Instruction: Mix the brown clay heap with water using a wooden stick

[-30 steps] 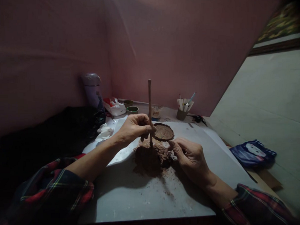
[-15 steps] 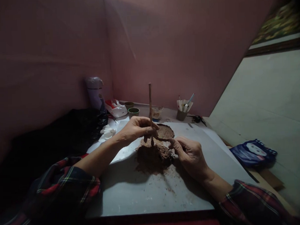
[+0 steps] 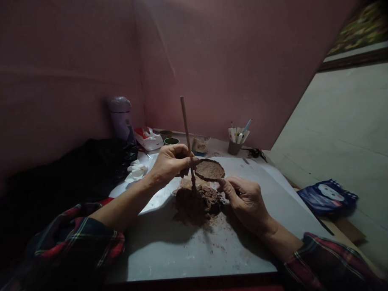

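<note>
My left hand (image 3: 172,161) pinches a thin upright stick (image 3: 186,128), whose lower end touches a crumbly brown clay-like heap (image 3: 199,202). The stick leans slightly to the left. Just right of the stick, a flat round brown disc with a raised rim (image 3: 210,169) is held up above the heap. My right hand (image 3: 243,199) grips the near right edge of this disc between thumb and fingers. The heap and scattered brown crumbs lie on a white board (image 3: 172,256).
Behind the board stand small cups (image 3: 171,141), a clear tub (image 3: 200,145) and a pen holder (image 3: 235,147). White gloves (image 3: 136,169), a black bag (image 3: 70,175) and a purple bottle (image 3: 121,120) are at left. A blue pouch (image 3: 328,198) lies right.
My left hand has moved slightly left and up with the stick, which now tilts left. More of the disc shows between my hands. My right hand has barely moved.
</note>
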Demonstrator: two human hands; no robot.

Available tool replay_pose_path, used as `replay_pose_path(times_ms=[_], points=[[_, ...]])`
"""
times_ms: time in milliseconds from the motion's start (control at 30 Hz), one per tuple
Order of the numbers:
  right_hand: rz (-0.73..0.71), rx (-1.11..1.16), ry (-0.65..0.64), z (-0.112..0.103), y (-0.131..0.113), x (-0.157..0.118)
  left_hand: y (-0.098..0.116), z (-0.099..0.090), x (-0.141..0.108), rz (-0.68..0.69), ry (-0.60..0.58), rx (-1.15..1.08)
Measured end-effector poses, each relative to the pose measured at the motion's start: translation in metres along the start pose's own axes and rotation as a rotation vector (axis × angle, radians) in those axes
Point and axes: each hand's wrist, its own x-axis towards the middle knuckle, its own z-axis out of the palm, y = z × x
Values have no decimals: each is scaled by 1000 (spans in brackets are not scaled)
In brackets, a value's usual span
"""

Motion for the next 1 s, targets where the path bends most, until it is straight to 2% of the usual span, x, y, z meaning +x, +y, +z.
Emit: replay_pose_path(times_ms=[100,233,300,467,600,700,867,1000], points=[[1,-5,-11,0,-2,1,2,0,-1,52,24,-22],[1,-1,-18,-1,-3,1,8,-1,-1,195,71,-99],[1,1,-19,-1,-3,1,7,-1,0,227,55,-133],[12,10,-17,-1,-3,1,1,2,1,2,-222,-48],[4,8,-19,-1,-3,1,4,7,-1,-6,-258,0],[11,9,-19,-1,-2,0,8,4,-1,20,-232,20],[21,4,-24,-1,-2,0,7,-6,3,100,-100,-5],[10,0,-22,-1,-3,1,5,-5,3,152,-43,16]])
